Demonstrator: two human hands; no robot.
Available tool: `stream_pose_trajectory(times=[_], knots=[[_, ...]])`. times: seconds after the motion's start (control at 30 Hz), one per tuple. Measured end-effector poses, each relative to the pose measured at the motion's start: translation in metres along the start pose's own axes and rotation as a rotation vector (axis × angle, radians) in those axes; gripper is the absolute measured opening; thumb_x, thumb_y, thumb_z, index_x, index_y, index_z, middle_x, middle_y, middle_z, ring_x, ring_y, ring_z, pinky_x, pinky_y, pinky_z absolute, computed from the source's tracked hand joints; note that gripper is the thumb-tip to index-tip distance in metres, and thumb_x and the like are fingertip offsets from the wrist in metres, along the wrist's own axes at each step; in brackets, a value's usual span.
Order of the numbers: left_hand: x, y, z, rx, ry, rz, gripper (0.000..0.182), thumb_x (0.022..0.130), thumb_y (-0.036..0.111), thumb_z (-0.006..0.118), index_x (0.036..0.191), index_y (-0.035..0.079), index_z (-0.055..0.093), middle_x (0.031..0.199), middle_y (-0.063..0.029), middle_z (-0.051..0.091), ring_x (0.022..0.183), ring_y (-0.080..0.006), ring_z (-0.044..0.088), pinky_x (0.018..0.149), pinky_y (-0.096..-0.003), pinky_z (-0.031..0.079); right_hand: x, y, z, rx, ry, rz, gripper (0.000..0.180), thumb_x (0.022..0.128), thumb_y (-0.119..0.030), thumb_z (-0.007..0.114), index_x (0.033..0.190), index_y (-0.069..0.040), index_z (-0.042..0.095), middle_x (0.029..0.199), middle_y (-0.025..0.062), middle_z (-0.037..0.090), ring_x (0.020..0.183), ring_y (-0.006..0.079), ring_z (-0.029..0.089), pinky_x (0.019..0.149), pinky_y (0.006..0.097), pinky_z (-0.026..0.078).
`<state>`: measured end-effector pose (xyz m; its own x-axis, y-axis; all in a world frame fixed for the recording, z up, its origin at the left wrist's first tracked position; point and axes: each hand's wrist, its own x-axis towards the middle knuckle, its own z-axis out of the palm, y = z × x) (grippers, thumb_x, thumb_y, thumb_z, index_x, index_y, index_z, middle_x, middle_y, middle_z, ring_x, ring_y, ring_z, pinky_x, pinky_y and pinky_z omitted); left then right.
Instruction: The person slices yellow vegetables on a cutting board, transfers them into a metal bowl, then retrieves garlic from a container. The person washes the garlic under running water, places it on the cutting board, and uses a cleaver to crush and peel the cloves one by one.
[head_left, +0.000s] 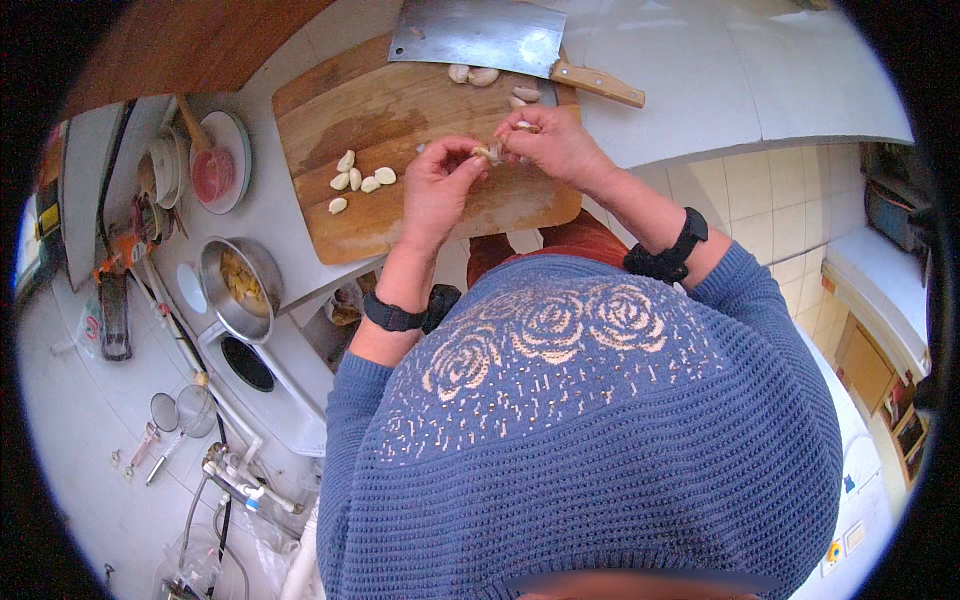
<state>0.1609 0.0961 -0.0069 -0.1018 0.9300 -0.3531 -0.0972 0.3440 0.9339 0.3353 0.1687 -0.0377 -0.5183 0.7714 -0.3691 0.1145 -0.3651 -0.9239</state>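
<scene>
My left hand pinches a small garlic clove between thumb and fingertips over a wooden cutting board. Close beside it, my right hand has its fingertips closed on papery garlic skin at the clove. A pale piece shows at the right fingers; whether it is held is unclear. Peeled garlic cloves lie in a loose group on the board, left of my left hand. Unpeeled cloves lie near the cleaver, and more sit just beyond my right hand.
A cleaver with a wooden handle lies across the board's far edge. To the left are a metal bowl with yellowish pieces, a pink bowl on a plate, and stacked bowls. Strainers hang on the tiled wall.
</scene>
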Motion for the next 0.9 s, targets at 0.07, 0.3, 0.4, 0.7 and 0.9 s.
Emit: stream_pose_trajectory(times=[0.07,0.3,0.4,0.7,0.9], knots=[[-0.001,-0.001,-0.006,-0.216,-0.010,-0.051,0.016,0.089,0.001,0.061,0.105,0.002,0.062,0.097,-0.0038,0.065,0.081,-0.0122,0.063,0.068,-0.0243,0.053,0.001,-0.002,-0.001,0.025,-0.004,0.008,0.016,0.085,-0.018,0.063,0.093,-0.005,0.068,0.072,0.0005,0.065,0.064,0.0067,0.057,0.058,0.0236,0.047],[-0.006,-0.001,-0.012,-0.363,-0.031,-0.106,0.021,0.091,0.001,0.059,0.112,0.003,0.058,0.100,-0.0056,0.062,0.085,-0.0132,0.061,0.070,-0.0247,0.053,-0.004,-0.015,0.009,0.168,-0.118,0.055,0.019,0.089,-0.019,0.063,0.102,-0.005,0.063,0.076,0.0000,0.064,0.065,0.0057,0.058,0.057,0.0221,0.047],[-0.005,-0.001,-0.011,-0.361,-0.066,-0.069,0.024,0.090,-0.001,0.059,0.114,0.003,0.056,0.099,-0.0055,0.062,0.086,-0.0128,0.061,0.071,-0.0248,0.053,-0.004,-0.016,0.014,0.208,-0.179,0.035,0.017,0.089,-0.020,0.064,0.098,-0.005,0.065,0.079,0.0001,0.065,0.067,0.0062,0.059,0.060,0.0219,0.047],[-0.011,0.000,-0.010,-0.034,-0.041,0.026,0.022,0.086,-0.002,0.064,0.108,-0.001,0.061,0.101,-0.0057,0.064,0.088,-0.0125,0.062,0.077,-0.0240,0.053,-0.004,-0.008,0.017,0.013,-0.172,0.001,0.014,0.087,-0.019,0.066,0.089,-0.005,0.068,0.073,-0.0011,0.064,0.068,0.0052,0.058,0.061,0.0227,0.047],[-0.013,0.003,-0.011,-0.151,-0.030,-0.152,0.026,0.092,0.004,0.059,0.118,-0.001,0.060,0.098,-0.0043,0.065,0.087,-0.0104,0.061,0.076,-0.0242,0.053,-0.003,-0.004,0.016,-0.047,-0.098,-0.031,0.016,0.086,-0.021,0.063,0.087,-0.005,0.067,0.069,-0.0023,0.062,0.066,0.0047,0.055,0.060,0.0229,0.046]])
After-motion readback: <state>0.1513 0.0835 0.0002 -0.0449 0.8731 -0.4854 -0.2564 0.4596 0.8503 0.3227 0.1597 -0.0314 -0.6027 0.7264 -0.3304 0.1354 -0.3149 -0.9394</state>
